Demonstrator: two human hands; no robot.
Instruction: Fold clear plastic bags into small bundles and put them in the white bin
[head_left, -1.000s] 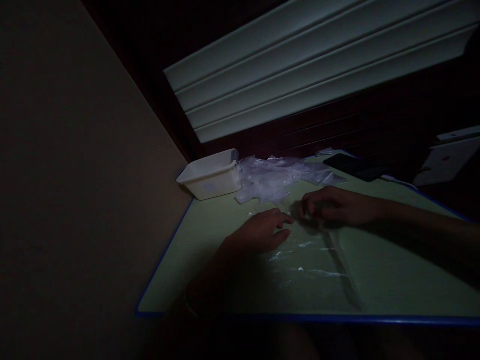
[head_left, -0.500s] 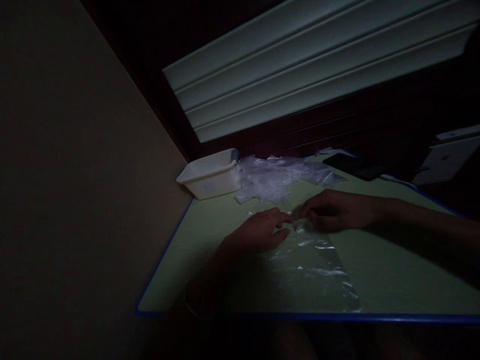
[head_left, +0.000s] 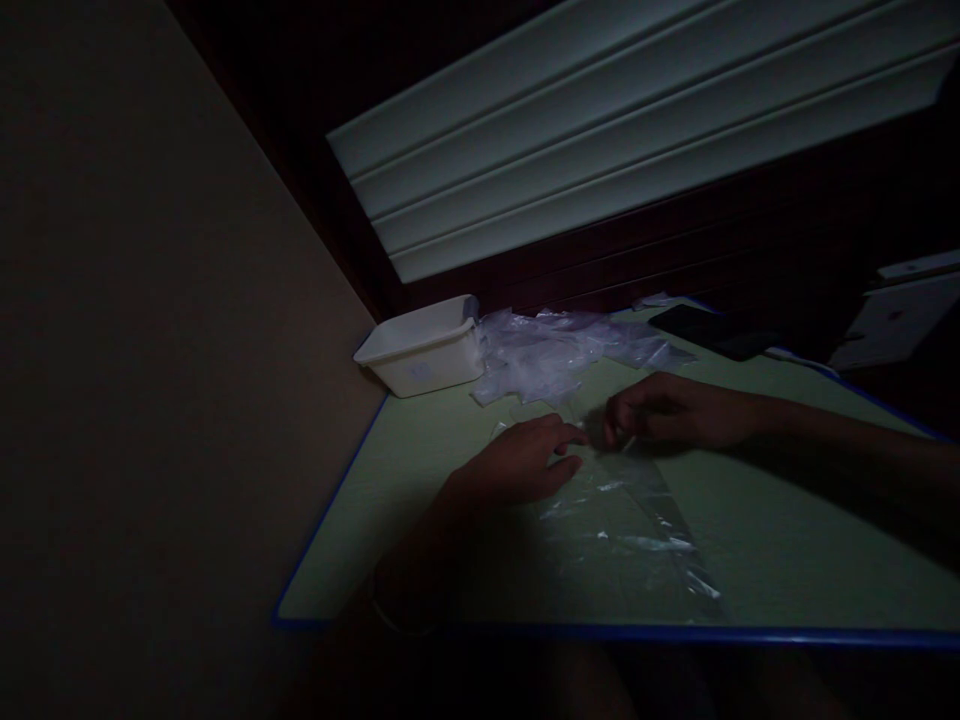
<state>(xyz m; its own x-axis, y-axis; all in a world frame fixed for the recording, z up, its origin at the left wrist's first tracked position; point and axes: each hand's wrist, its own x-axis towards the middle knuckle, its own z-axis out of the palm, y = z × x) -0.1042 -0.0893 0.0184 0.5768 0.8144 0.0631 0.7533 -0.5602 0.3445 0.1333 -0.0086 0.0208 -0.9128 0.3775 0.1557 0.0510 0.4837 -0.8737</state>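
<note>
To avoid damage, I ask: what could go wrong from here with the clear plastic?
The clear plastic lies near the blue edge, so it might slip off. Its outline looks faint in dim light and could be misjudged. The left hand and right hand are close together and might crease it.

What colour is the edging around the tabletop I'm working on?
Blue. The edging shows best in the head view, along the near side.

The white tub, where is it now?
In the head view, the tub stands at the table's far left corner, beside the wall and just left of the plastic pile.
</note>
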